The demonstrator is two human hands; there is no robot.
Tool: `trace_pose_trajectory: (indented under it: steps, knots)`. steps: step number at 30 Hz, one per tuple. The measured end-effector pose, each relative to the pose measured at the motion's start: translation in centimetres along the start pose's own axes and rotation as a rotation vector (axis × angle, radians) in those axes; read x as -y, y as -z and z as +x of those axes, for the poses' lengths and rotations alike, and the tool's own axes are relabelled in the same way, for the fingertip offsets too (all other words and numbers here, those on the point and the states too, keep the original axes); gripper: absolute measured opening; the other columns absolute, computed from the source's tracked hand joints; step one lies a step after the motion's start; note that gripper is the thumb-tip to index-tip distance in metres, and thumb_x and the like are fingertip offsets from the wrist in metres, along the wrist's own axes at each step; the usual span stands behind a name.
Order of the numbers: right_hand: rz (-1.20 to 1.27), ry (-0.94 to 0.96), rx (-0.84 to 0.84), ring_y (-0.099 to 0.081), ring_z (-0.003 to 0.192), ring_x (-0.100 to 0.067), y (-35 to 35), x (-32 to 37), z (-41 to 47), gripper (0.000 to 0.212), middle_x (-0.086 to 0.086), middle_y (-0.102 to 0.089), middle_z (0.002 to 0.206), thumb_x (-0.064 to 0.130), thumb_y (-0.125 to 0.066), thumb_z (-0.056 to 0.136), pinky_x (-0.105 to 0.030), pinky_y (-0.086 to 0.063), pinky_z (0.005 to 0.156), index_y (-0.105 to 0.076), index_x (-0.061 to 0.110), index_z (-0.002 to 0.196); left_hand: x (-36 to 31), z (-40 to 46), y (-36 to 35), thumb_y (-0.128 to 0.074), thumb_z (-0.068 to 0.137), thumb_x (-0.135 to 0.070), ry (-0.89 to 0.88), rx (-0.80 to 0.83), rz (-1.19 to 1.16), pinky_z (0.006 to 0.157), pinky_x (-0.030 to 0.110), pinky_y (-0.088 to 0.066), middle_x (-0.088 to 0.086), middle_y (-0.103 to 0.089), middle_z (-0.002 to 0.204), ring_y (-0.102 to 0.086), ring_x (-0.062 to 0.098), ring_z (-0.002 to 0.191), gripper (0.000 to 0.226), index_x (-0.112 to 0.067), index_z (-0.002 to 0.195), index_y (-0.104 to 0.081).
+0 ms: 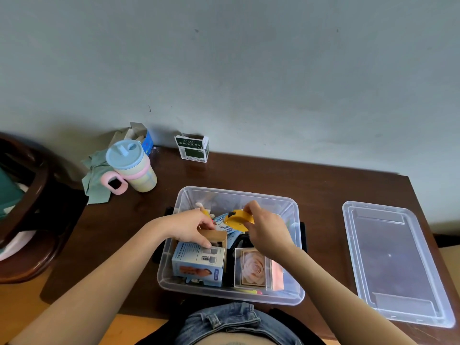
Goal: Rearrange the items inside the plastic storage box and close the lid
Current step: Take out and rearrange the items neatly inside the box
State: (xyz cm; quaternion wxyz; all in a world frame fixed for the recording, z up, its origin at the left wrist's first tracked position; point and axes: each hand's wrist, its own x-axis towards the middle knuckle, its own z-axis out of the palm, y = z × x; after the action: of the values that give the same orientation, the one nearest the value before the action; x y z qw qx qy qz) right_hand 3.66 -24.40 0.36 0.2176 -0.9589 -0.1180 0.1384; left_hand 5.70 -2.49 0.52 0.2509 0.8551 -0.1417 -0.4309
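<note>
Rearranging in progress. Storage box (293,298) sits open on the desk (273,175). Right hand (267,234) grasps a yellow item (237,220); left hand (190,227) pinches a carton flap (212,236). Lid (395,262) lies beside, unfitted. Next: seat items flat.

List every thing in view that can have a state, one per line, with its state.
storage box: open, items inside
lid: off, flat on the table right of the box
blue carton: in the box, top flap open
left hand: grips the carton's flap
right hand: pinches a yellow object over the box
rose box: shut, in the box
cup: lidded, upright
green carton: top torn open
</note>
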Motion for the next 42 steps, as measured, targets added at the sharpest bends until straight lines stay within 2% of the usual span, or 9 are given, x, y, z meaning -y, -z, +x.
trace_pose_trajectory:
  steps: [5,9,12,16,21,26,30,35,42]
  knots:
    - [0.063,0.012,0.027,-0.061,0.081,-0.028,-1.6,3.1,2.6,0.020,-0.008,-0.067,0.101,0.019,-0.049,0.095,-0.036,-0.049,0.066,-0.045,0.017,0.114,0.2,-0.6,-0.4,-0.070,0.084,-0.034,0.011,-0.041,-0.031,0.087,0.016,-0.037,-0.012,-0.056,0.122,-0.049,0.003,0.109,0.051,-0.022,0.132,-0.055]
    - [0.229,0.030,-0.031,-0.063,0.096,-0.023,-0.7,3.1,2.5,0.026,-0.002,-0.065,0.114,0.019,-0.049,0.094,-0.039,-0.053,0.080,-0.051,0.016,0.120,0.5,-0.8,-0.8,-0.071,0.084,-0.033,-0.016,-0.065,-0.076,0.090,0.021,-0.040,-0.012,-0.061,0.114,-0.055,0.006,0.107,0.042,-0.023,0.123,-0.061]
    - [0.250,-0.040,-0.089,-0.065,0.081,-0.018,1.0,0.5,1.7,0.016,0.001,-0.071,0.090,0.016,-0.049,0.093,-0.036,-0.053,0.074,-0.063,0.017,0.101,0.7,-0.7,-1.0,-0.070,0.084,-0.035,-0.016,-0.087,-0.070,0.091,0.022,-0.040,-0.010,-0.060,0.119,-0.053,0.006,0.108,0.044,-0.024,0.126,-0.060]
    - [0.197,-0.164,-0.069,-0.066,0.067,-0.016,2.7,-3.5,-0.1,0.019,0.000,-0.072,0.082,0.013,-0.048,0.092,-0.034,-0.054,0.069,-0.066,0.020,0.095,0.7,-0.3,-0.8,-0.070,0.084,-0.034,-0.025,-0.082,-0.059,0.088,0.015,-0.039,-0.013,-0.058,0.118,-0.052,0.004,0.110,0.045,-0.024,0.127,-0.059]
    - [0.146,-0.201,0.017,-0.066,0.090,-0.013,2.2,-5.2,-0.7,0.027,0.005,-0.070,0.108,0.013,-0.044,0.095,-0.027,-0.052,0.083,-0.064,0.020,0.112,0.7,0.0,-0.2,-0.071,0.083,-0.036,-0.021,-0.051,-0.061,0.077,0.004,-0.033,-0.012,-0.058,0.121,-0.049,0.001,0.109,0.046,-0.024,0.126,-0.059]
    - [0.121,-0.198,0.041,-0.060,0.105,-0.016,1.3,-4.4,0.3,0.037,0.003,-0.057,0.132,0.014,-0.040,0.096,-0.026,-0.046,0.085,-0.051,0.018,0.132,0.6,-0.2,-0.2,-0.069,0.084,-0.038,-0.009,-0.047,-0.067,0.088,0.011,-0.036,-0.009,-0.059,0.125,-0.051,0.002,0.112,0.047,-0.023,0.128,-0.058]
    - [0.129,-0.207,0.052,-0.059,0.108,-0.017,1.0,-4.3,0.5,0.035,0.001,-0.058,0.130,0.013,-0.040,0.097,-0.024,-0.044,0.084,-0.053,0.016,0.130,0.7,-0.3,-0.3,-0.067,0.086,-0.038,-0.010,-0.043,-0.072,0.091,0.016,-0.039,-0.007,-0.059,0.126,-0.053,0.006,0.114,0.046,-0.023,0.128,-0.058]
    - [0.160,-0.204,0.156,-0.061,0.090,-0.012,0.7,-5.0,-0.3,0.028,0.000,-0.068,0.112,0.017,-0.041,0.098,-0.021,-0.045,0.074,-0.063,0.016,0.116,0.7,-0.1,-0.2,-0.067,0.087,-0.037,-0.024,-0.058,-0.081,0.082,0.009,-0.039,-0.009,-0.060,0.124,-0.054,0.001,0.107,0.044,-0.023,0.128,-0.058]
    - [0.181,-0.264,0.171,-0.064,0.094,-0.017,0.8,-5.5,-0.4,0.042,-0.001,-0.058,0.130,0.014,-0.036,0.099,-0.029,-0.053,0.081,-0.038,0.021,0.140,0.7,0.1,-0.1,-0.066,0.087,-0.035,-0.034,-0.042,-0.084,0.085,0.011,-0.040,-0.008,-0.061,0.124,-0.054,0.002,0.107,0.044,-0.023,0.128,-0.058]
